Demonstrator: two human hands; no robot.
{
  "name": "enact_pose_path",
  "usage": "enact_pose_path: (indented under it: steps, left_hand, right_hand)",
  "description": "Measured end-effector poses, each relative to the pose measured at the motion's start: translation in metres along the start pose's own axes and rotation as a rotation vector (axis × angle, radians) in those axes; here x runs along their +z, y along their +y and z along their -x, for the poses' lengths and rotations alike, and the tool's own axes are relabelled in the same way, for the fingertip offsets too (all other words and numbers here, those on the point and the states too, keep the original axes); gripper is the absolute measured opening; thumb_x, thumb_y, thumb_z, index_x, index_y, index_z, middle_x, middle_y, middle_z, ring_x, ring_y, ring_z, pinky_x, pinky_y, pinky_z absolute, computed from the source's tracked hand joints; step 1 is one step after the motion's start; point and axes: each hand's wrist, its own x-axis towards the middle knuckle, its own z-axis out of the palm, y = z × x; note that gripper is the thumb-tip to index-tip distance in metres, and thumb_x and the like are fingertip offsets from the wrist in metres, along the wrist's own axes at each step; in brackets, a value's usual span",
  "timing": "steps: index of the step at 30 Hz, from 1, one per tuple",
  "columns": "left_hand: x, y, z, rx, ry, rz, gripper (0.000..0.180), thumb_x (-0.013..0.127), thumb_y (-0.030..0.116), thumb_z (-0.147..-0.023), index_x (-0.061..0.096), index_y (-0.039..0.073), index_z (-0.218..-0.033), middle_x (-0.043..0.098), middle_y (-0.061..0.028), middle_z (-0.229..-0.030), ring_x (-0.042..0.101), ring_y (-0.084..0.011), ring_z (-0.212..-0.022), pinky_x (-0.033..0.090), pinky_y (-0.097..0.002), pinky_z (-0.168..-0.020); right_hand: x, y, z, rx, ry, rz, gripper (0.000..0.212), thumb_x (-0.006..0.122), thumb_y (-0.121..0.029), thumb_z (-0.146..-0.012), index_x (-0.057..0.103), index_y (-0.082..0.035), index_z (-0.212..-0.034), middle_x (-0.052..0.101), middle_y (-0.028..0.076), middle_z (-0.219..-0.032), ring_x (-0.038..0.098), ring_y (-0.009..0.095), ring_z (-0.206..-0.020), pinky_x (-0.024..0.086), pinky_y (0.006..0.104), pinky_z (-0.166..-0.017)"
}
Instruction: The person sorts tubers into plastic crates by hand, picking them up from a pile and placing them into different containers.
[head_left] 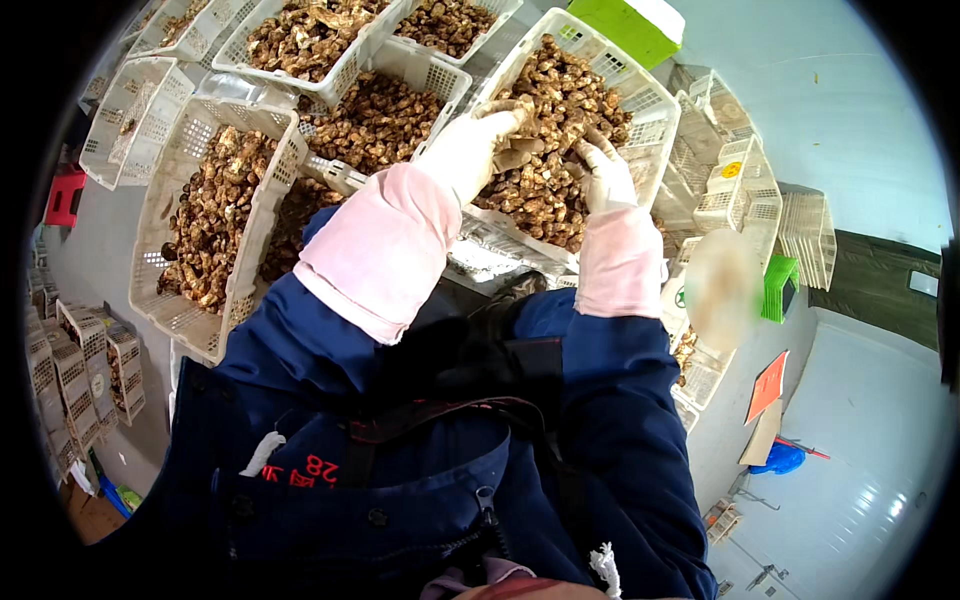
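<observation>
Both hands reach into a big white plastic crate with perforated walls [650,130], which lies straight ahead of the worker and is heaped with brown, knobbly, mushroom-like pieces [565,85]. The pieces are rounded and stubby, mottled from dark brown to pale cream. The left hand [478,150], in an off-white glove with brownish fingers, bends over the middle of the heap; I can't tell whether it grips a piece. The right hand [606,180], gloved likewise, angles in from the other side, its stained fingertips against the pieces; whether it has hold of one I can't make out either. Soft pink cloth cuffs [385,250] cover the sleeves of a smooth navy jacket [300,345].

To the left, a tilted whitish latticed crate [185,322] carries more of the same lumps. Grey floor [95,245] stretches beyond, with a red plastic object [65,193] on it. Opposite, nested pale crates [808,232] stand near a smooth, light-blue wall [830,110].
</observation>
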Motion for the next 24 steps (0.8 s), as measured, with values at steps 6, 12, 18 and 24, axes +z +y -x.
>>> enact_pose_path:
  steps: [6, 12, 18, 24]
  left_hand:
    - [0.008, 0.003, 0.006, -0.029, -0.133, -0.265, 0.042, 0.067, 0.013, -0.090, 0.053, 0.005, -0.129, 0.063, -0.0042, -0.114, 0.060, -0.0104, -0.098, 0.049, -0.0240, -0.083]
    - [0.007, 0.013, 0.016, 0.060, 0.034, -0.226, 0.038, 0.074, 0.009, -0.084, 0.060, 0.003, -0.119, 0.066, -0.0029, -0.101, 0.064, -0.0112, -0.086, 0.054, -0.0220, -0.071]
    - [0.005, 0.020, 0.014, 0.156, 0.066, -0.160, 0.041, 0.074, 0.018, -0.087, 0.057, 0.000, -0.120, 0.066, -0.0035, -0.095, 0.063, -0.0094, -0.076, 0.049, -0.0202, -0.061]
    - [0.006, 0.014, 0.005, 0.237, 0.139, -0.060, 0.041, 0.072, 0.022, -0.088, 0.057, 0.001, -0.120, 0.067, -0.0042, -0.098, 0.064, -0.0096, -0.077, 0.052, -0.0202, -0.065]
  right_hand:
    - [0.048, -0.010, 0.044, -0.289, -0.180, 0.069, 0.043, 0.062, 0.001, -0.089, 0.054, 0.000, -0.131, 0.064, 0.009, -0.119, 0.061, 0.013, -0.102, 0.050, 0.0242, -0.090]
    - [0.050, -0.055, 0.063, -0.350, -0.178, 0.255, 0.043, 0.067, -0.005, -0.086, 0.059, -0.006, -0.128, 0.066, 0.009, -0.118, 0.061, 0.018, -0.108, 0.049, 0.0268, -0.095]
    - [-0.038, -0.010, -0.015, -0.293, 0.147, 0.919, 0.032, 0.059, -0.024, -0.093, 0.066, -0.008, -0.120, 0.068, 0.010, -0.116, 0.063, 0.020, -0.107, 0.048, 0.0283, -0.092]
    - [0.005, 0.033, -0.040, -0.023, -0.020, 1.787, 0.058, 0.060, -0.041, -0.090, 0.045, -0.017, -0.141, 0.042, 0.011, -0.147, 0.044, 0.026, -0.132, 0.042, 0.0403, -0.105]
